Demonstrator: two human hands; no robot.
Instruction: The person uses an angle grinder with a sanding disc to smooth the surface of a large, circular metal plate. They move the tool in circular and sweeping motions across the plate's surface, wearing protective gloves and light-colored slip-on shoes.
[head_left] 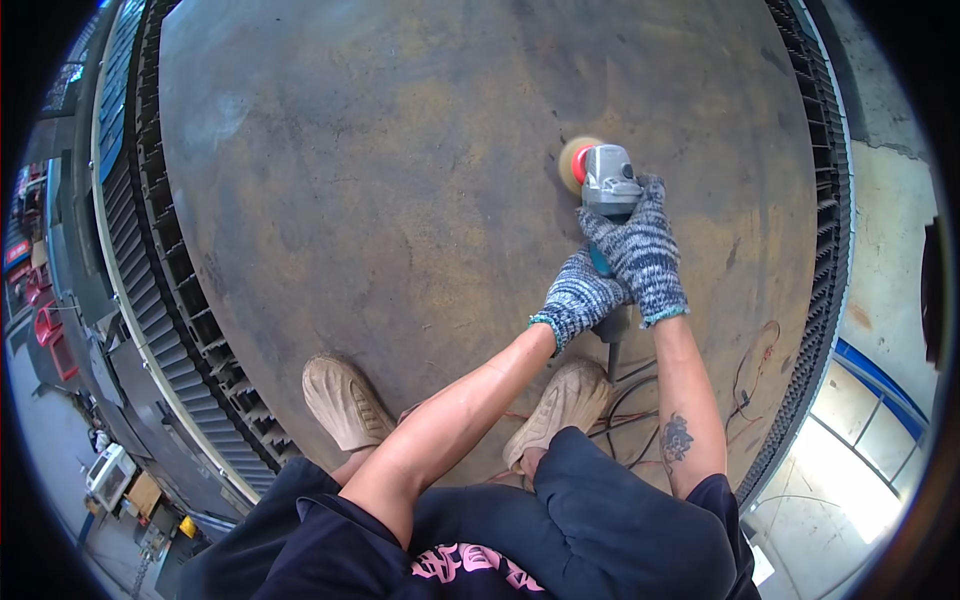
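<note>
Person crouches on large rusty steel plate; tan shoes near its lower edge. Left hand, knit glove, fingers closed around rear handle of angle grinder. Right hand, same glove, wrapped tight over grinder body just ahead of the left. Grinder's disc meets the plate, right of centre. Black power cord trails toward plate's lower-right edge.

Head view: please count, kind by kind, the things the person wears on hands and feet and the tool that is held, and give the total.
Knitted grey-and-white gloves: 2, on the left hand and the right hand
Tan shoes: 2, left shoe, right shoe
Angle grinder: 1, held by both hands on the steel plate
Total: 5
</note>
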